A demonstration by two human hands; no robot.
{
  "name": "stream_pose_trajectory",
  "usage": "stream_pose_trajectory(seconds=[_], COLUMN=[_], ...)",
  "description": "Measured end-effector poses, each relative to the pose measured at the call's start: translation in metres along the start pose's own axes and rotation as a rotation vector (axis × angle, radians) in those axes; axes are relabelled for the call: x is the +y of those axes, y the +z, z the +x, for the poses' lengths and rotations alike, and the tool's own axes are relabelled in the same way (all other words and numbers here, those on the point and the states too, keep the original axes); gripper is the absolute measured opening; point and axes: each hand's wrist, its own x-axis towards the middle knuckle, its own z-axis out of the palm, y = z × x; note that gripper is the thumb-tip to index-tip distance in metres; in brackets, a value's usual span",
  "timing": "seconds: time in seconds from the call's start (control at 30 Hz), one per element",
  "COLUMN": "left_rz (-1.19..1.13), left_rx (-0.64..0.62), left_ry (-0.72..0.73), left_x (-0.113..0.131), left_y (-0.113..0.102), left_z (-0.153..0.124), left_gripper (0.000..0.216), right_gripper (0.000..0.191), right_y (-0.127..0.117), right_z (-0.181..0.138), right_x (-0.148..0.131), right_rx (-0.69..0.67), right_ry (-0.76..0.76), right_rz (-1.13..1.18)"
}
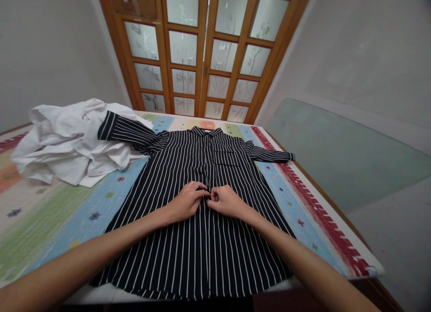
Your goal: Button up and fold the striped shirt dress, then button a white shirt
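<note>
A black shirt with white stripes [182,168] lies flat, front side up, its collar pointing away from me and its sleeves spread to both sides. At the middle of its front edge, my left hand [188,200] pinches the placket with thumb and fingers. Right beside it, my right hand [225,201] is closed, curled fingers against the same strip of cloth. The fingertips of both hands nearly meet there. Whatever button lies between them is too small or hidden to make out.
A crumpled white cloth [77,141] lies to the left, under the cuff of the shirt's left-hand sleeve. The bed or table top carries a colourful striped cover [97,204]. Wooden glass-paned doors [202,56] stand beyond, and a wall [377,101] rises on the right.
</note>
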Motion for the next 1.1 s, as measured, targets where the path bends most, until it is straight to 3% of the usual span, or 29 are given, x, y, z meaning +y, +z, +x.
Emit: stream_pose_trajectory(seconds=[0.1,0.3,0.53,0.7,0.93,1.1], left_rz=[0.015,0.093,0.090,0.038,0.027,0.082], left_rx=[0.017,-0.004,-0.022,0.008,-0.024,-0.077], left_ry=[0.009,0.070,0.090,0.162,0.199,0.158], left_x=[-0.003,-0.014,-0.028,-0.024,-0.016,0.002], left_y=[0.004,0.004,0.000,-0.004,-0.006,-0.008], left_z=[-0.001,-0.003,0.008,0.006,0.004,0.008], left_gripper=[0.027,0.030,0.033,0.025,0.022,0.018], right_gripper=[0.019,0.015,0.010,0.009,0.008,0.006], right_y=[0.004,0.011,0.012,0.009,0.011,0.011], right_z=[0.001,0.004,0.015,0.009,-0.008,-0.013], right_x=[0.001,0.015,0.022,0.023,0.025,0.024], right_rx=[0.031,0.115,0.041,0.027,0.140,0.135], right_ry=[-0.010,-0.036,0.072,0.069,0.101,0.120], right_rz=[0.042,0.283,0.506,0.522,0.457,0.490])
